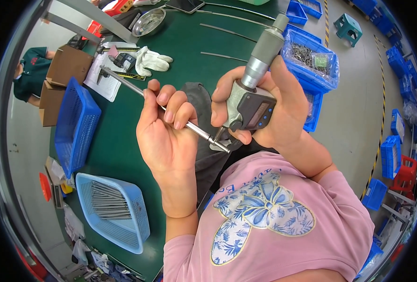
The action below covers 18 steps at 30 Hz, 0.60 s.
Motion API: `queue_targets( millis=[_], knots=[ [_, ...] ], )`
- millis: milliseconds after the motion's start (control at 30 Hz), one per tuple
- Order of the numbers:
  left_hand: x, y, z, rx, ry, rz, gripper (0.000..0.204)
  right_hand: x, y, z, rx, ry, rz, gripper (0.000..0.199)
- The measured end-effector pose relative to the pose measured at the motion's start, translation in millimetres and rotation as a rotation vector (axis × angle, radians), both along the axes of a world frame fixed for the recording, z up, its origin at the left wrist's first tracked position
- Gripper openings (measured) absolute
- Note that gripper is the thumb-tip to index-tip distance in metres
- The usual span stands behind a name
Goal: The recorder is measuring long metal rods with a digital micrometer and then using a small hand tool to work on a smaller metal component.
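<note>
Head view hides a good deal: the left hand (pixel 164 134) wraps the middle of a thin steel rod (pixel 128 84), so only its two ends show, and the measuring jaws of the digital micrometer (pixel 253 96) sit in shadow behind the rod's stepped tip, too small to tell whether they touch it. The right hand (pixel 269 108) is closed round the micrometer's grey frame, thumb across the front beside the dark display; the knurled, cylindrical thimble juts up past the fingers. Both hands are clamped on their tools and nearly meet above the person's lap, just off the green desk (pixel 124 145).

A dark grey cloth (pixel 201 105) lies under the hands, largely covered. The pale blue plastic mesh basket (pixel 133 235) at lower left holds more smooth metal rods, its far corner bent by the lens. Further off sit a darker blue basket (pixel 74 127), a crumpled white glove (pixel 152 60), a shiny round metal dish (pixel 148 22), and a blue bin (pixel 330 80) under a clear wrinkled bag of small parts.
</note>
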<state>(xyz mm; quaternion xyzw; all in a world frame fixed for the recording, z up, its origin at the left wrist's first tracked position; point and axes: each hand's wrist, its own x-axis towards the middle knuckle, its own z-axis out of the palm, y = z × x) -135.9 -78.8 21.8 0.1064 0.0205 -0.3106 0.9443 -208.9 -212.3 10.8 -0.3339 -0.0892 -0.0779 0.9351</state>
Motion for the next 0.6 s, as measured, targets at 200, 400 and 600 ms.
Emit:
queue_targets(
  millis=[200,400,600],
  knots=[
    [0,-3,1,0.002,0.022,-0.011,0.015,2,1,3,-0.033,0.062,-0.034,0.070],
    [3,0,2,0.000,0.044,-0.014,0.015,4,0,3,-0.095,0.080,-0.031,0.073],
    [0,3,4,-0.008,0.072,-0.011,0.015,-1,5,11,-0.029,0.105,-0.050,0.073]
  ],
)
